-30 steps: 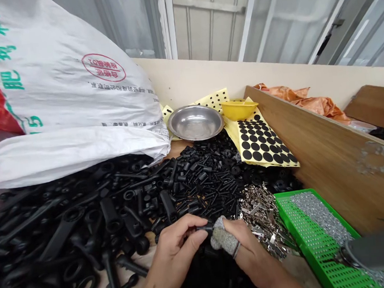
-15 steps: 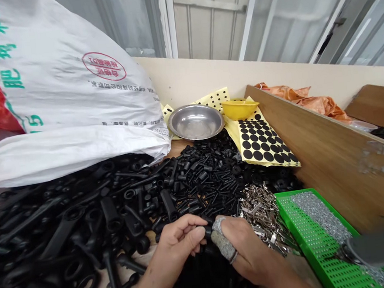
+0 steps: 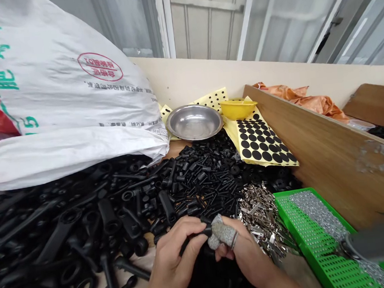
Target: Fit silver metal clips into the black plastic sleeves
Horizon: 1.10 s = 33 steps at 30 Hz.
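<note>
My left hand (image 3: 177, 258) is closed round a black plastic part (image 3: 207, 229), thumb and forefinger gripping its cylindrical end. My right hand (image 3: 245, 250), with grey wrapping (image 3: 222, 231) on its fingers, closes at the right end of the same part. Its fingertips and the far end of the part are hidden behind the wrapping. Below both hands lies a dark heap of black parts (image 3: 208, 278). Just beyond them are small black screw-like pieces (image 3: 212, 182), and right of these a pile of shiny metal clips (image 3: 257, 205).
Larger black handle-like parts (image 3: 109, 215) spread across the left side. A white sack (image 3: 72, 96) stands behind them. Farther back are a steel bowl (image 3: 195, 123), a yellow bowl (image 3: 239, 108) and black-dot sticker sheets (image 3: 263, 141). At right, a green basket (image 3: 300, 233) borders a wooden board (image 3: 313, 137).
My right hand has turned at the part's end, so its wrapped fingers lie more sideways and its lower fingertips show. My left hand has shifted slightly, still gripping the part.
</note>
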Each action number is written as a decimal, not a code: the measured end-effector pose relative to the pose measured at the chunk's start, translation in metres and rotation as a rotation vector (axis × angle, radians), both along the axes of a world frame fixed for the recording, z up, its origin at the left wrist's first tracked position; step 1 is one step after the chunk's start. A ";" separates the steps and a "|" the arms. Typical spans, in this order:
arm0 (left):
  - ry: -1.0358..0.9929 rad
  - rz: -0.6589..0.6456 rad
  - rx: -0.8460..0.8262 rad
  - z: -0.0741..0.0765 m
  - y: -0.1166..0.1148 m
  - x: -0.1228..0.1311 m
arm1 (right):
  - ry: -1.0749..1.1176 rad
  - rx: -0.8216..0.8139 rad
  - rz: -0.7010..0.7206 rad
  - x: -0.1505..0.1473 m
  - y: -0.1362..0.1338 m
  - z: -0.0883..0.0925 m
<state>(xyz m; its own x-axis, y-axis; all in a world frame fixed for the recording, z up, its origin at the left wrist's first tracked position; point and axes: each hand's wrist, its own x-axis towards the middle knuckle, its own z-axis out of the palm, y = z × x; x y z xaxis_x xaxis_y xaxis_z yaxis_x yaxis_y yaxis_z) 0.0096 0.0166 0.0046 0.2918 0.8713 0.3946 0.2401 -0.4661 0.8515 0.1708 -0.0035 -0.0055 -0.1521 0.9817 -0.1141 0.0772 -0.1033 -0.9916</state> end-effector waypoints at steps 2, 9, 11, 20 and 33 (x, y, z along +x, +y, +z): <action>0.010 -0.011 0.089 -0.003 -0.002 -0.001 | 0.110 -0.046 0.020 -0.003 0.002 0.002; -0.044 0.062 -0.002 -0.002 -0.003 0.002 | -0.294 0.142 0.036 0.008 -0.007 0.011; -0.081 0.073 -0.131 -0.002 -0.001 0.003 | -0.423 0.192 0.106 0.012 -0.008 0.014; -0.168 0.097 -0.443 -0.004 0.016 -0.002 | -0.786 0.469 0.271 0.005 0.016 0.027; -0.113 0.027 -0.386 0.011 0.038 -0.013 | -0.803 0.540 0.238 -0.004 0.041 0.033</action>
